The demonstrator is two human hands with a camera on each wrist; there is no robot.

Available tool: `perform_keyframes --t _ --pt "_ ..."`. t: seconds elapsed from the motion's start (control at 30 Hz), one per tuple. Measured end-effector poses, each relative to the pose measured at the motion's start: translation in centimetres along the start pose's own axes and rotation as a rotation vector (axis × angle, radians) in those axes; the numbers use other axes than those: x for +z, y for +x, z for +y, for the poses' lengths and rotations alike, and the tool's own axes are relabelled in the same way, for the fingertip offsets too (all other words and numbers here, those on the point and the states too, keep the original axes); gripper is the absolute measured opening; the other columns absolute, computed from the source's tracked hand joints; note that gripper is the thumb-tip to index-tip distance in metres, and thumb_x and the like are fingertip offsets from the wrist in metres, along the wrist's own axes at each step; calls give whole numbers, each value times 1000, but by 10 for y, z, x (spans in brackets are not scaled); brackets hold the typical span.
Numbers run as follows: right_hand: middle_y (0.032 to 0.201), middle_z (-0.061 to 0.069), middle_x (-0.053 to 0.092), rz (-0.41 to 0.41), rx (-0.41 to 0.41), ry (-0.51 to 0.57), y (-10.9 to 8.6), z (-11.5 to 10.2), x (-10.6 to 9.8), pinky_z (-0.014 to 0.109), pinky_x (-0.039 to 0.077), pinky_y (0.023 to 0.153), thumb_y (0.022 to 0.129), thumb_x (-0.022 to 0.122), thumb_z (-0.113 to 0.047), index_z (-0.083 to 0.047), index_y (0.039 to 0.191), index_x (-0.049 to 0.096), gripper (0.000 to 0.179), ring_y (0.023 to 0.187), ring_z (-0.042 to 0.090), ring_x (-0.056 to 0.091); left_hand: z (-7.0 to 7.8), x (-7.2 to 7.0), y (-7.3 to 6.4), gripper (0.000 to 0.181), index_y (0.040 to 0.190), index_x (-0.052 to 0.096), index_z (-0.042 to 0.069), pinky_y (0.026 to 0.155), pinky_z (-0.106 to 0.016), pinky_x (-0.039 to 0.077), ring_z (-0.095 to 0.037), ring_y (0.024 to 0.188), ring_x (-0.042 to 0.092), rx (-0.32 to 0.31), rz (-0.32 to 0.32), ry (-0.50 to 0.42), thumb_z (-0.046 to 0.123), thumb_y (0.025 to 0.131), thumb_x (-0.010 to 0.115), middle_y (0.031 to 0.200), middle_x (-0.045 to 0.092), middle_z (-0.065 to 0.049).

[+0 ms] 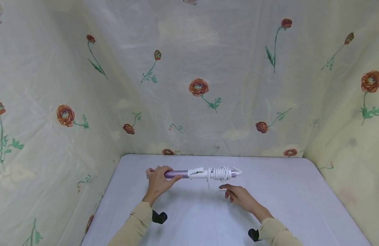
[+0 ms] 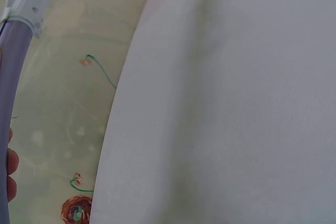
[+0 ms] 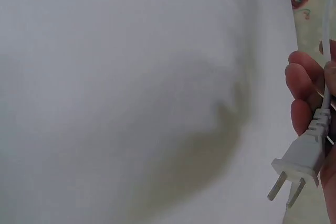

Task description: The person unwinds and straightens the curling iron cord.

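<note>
A purple and white curling iron (image 1: 198, 173) is held level above the table, its white cord (image 1: 221, 174) wound in several turns round the white handle at the right end. My left hand (image 1: 158, 181) grips the purple barrel at the left end. In the left wrist view the barrel (image 2: 13, 77) runs up the left edge, with fingertips (image 2: 11, 163) curled behind it. Below the coil, my right hand (image 1: 240, 197) pinches the cord's loose end between thumb and fingers. A white two-pin plug (image 3: 302, 153) hangs just under that pinch in the right wrist view.
The table (image 1: 189, 218) has a pale cover. Flower-printed cloth (image 1: 177, 102) stands at its back and both sides. Two black heart-shaped pieces, one by the left cuff (image 1: 159, 217) and one by the right cuff (image 1: 254, 235), show near the sleeves.
</note>
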State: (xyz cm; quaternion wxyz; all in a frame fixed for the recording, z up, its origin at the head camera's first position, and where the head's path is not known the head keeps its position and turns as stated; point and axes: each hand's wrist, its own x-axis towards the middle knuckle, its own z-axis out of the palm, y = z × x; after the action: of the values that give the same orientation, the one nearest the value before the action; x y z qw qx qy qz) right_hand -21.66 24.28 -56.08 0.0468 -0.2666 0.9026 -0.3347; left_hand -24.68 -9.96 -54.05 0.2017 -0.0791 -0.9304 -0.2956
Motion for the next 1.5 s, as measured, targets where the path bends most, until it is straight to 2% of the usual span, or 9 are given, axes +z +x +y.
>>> perform_keyframes --t 0.2,0.4,0.5,0.67,0.8,0.93,1.07,1.3,1.5 --pt "90 9 68 40 -71 37 -8 -11 19 22 49 65 92 51 4 -3 116 62 27 73 16 62 0 0 1 55 93 68 17 92 -50 19 -17 80 55 -28 16 19 66 69 70 83 68 0" --pt "98 7 70 92 -12 130 -13 -25 33 24 53 77 95 50 -2 -3 110 63 20 89 13 66 2 1 2 59 96 68 16 94 -52 19 -18 81 55 -24 20 27 68 69 68 85 68 -1" --pt "105 7 69 121 24 256 -14 -36 37 28 52 84 98 47 -9 -3 115 61 23 97 11 64 3 2 1 59 97 68 16 94 -53 19 -18 81 55 -17 19 32 68 69 68 85 68 -1" --pt "115 19 65 155 76 628 -11 -60 37 31 47 95 103 38 -25 0 129 49 38 107 19 64 3 2 -1 58 95 68 15 93 -53 20 -18 79 55 -9 21 38 67 69 69 83 68 -1" --pt "101 23 64 245 88 711 -5 -77 36 30 49 89 103 38 -25 0 122 49 34 96 20 65 4 1 0 57 93 68 15 91 -53 21 -17 77 55 11 46 46 66 69 70 83 69 -1" --pt "76 14 57 387 115 573 -3 -94 28 29 50 66 101 43 -20 0 110 54 24 68 11 58 4 1 2 56 92 68 15 91 -52 21 -17 76 54 21 65 62 66 68 70 81 68 0" --pt "75 4 60 478 133 347 0 -99 16 24 44 55 98 50 -16 -7 101 60 14 61 5 49 4 1 1 56 92 68 16 92 -52 21 -17 77 54 12 66 79 67 68 70 81 68 0" --pt "72 -2 61 502 -2 25 8 -93 -18 19 41 50 94 58 -13 -8 97 65 9 57 2 46 0 0 0 55 90 68 17 90 -51 21 -15 76 53 39 54 75 68 67 70 80 67 2" --pt "84 4 67 459 -19 -128 15 -87 -46 22 45 58 93 59 -14 -9 98 64 9 66 7 50 0 0 -3 56 88 69 18 88 -48 20 -13 74 51 69 33 64 70 67 68 79 66 4"
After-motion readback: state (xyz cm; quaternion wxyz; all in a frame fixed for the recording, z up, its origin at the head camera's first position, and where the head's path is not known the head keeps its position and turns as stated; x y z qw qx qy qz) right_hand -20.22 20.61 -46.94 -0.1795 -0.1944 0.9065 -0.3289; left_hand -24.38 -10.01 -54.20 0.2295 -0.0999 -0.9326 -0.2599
